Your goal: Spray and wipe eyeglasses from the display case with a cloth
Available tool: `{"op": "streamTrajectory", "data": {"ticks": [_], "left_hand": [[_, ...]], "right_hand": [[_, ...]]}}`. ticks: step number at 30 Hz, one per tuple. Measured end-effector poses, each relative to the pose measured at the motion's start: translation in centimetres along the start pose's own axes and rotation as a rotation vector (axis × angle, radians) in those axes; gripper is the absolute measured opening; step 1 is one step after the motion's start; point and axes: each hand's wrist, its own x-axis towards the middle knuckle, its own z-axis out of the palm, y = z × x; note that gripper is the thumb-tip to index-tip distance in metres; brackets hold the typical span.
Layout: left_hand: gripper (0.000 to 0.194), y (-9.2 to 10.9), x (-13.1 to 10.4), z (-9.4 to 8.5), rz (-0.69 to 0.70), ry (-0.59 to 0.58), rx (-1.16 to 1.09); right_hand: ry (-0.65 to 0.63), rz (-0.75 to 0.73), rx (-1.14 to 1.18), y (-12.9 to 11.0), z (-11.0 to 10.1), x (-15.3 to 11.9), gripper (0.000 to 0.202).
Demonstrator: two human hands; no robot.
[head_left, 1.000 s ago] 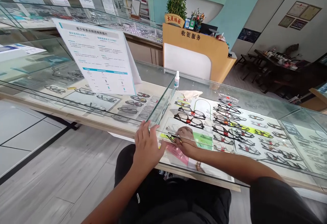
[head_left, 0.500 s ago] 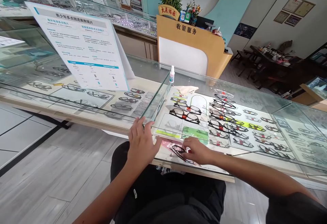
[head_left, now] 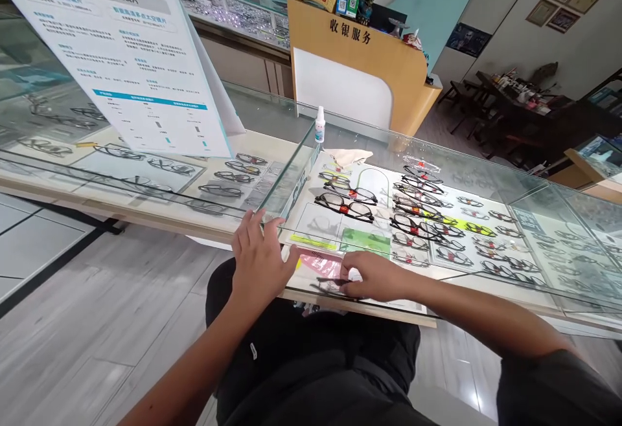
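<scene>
My right hand (head_left: 372,276) is closed on a pair of eyeglasses (head_left: 329,285) low over the near edge of the glass display counter (head_left: 272,225). The frame is blurred and partly covered by my fingers. A pink packet or card (head_left: 319,263) lies just beyond it. My left hand (head_left: 262,254) rests with its fingers stretched out on the counter's near glass edge, beside an upright glass divider (head_left: 290,183); it holds nothing. Just past my right hand is a green card (head_left: 365,241), and behind that lies a dark-framed pair of glasses with a red tag (head_left: 344,208).
Several rows of eyeglasses (head_left: 420,209) fill the case to the right. A white spray bottle (head_left: 319,127) and a cloth (head_left: 347,156) sit on top at the back. A tall printed sign (head_left: 131,63) stands at the left; a wooden cashier desk (head_left: 350,57) is beyond.
The view has shifted a little, so the counter and sign appear lower-left to higher. The eyeglasses in my right hand have turned and now show flatter. My left hand stays on the glass edge.
</scene>
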Motion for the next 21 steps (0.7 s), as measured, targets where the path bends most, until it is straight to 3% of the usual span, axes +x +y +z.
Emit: {"op": "streamTrajectory", "data": {"ticks": [2, 5, 7, 10, 13, 16, 21], "left_hand": [[0.050, -0.1, 0.0, 0.1, 0.005, 0.007, 0.006], [0.050, -0.2, 0.1, 0.3, 0.013, 0.006, 0.010], [0.051, -0.3, 0.1, 0.3, 0.017, 0.007, 0.009], [0.050, -0.3, 0.1, 0.4, 0.018, 0.019, 0.013], [0.049, -0.4, 0.0, 0.4, 0.018, 0.032, 0.020], [0.049, -0.5, -0.1, 0.4, 0.021, 0.028, 0.028], [0.049, -0.4, -0.1, 0.4, 0.023, 0.024, 0.036]], "right_hand": [[0.053, -0.064, 0.007, -1.6, -2.5, -1.2, 0.014], [0.347, -0.111, -0.102, -3.0, -7.8, -1.6, 0.008], [0.492, -0.025, -0.260, -3.0, -11.5, -0.2, 0.007], [0.504, 0.222, -0.563, -1.7, -15.5, 3.9, 0.013], [0.459, 0.366, -0.641, 0.3, -16.8, 8.5, 0.017], [0.445, 0.408, -0.653, 2.0, -16.3, 11.6, 0.020], [0.414, 0.413, -0.638, 2.7, -16.1, 12.8, 0.021]]}}
